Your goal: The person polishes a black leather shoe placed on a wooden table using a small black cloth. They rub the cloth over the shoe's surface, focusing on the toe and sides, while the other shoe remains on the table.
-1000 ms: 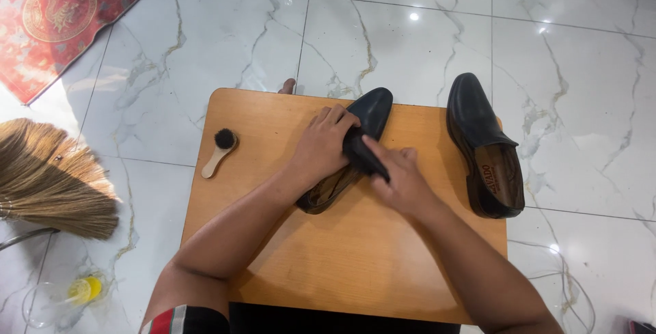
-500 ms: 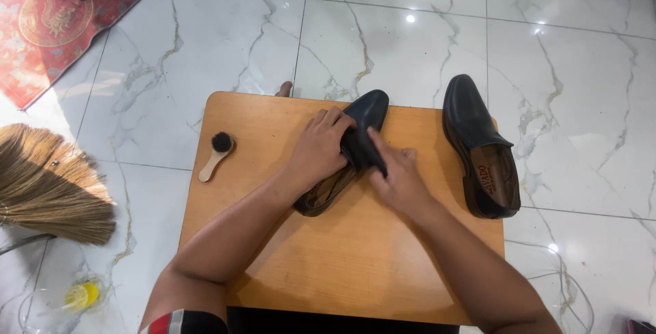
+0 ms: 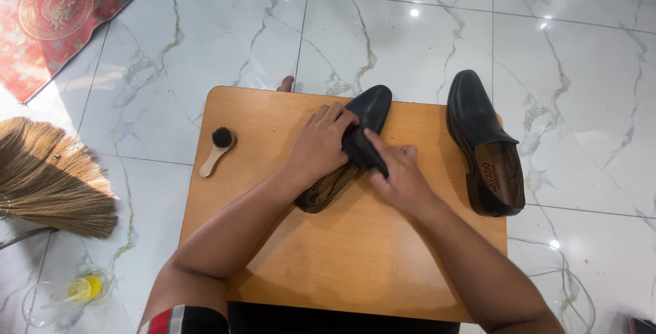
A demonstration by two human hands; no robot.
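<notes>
A black leather shoe (image 3: pixel 372 105) lies at an angle near the middle of a small wooden table (image 3: pixel 342 266), toe pointing away from me. My left hand (image 3: pixel 321 146) presses down on its upper and holds it steady. My right hand (image 3: pixel 400 177) grips a dark cloth (image 3: pixel 361 151) and holds it against the side of that shoe. The second black shoe (image 3: pixel 482 139) stands alone at the table's right edge, with its brown lining showing.
A small wooden-handled brush (image 3: pixel 216 149) with black bristles lies at the table's left edge. A straw broom (image 3: pixel 55 177) rests on the marble floor to the left. A red printed mat (image 3: pixel 58 16) lies at the far left. A clear container (image 3: pixel 72 291) with something yellow sits at the lower left.
My right hand with the cloth has shifted slightly along the shoe's side. My left hand stays on the shoe, and the other shoe and the brush have not moved.
</notes>
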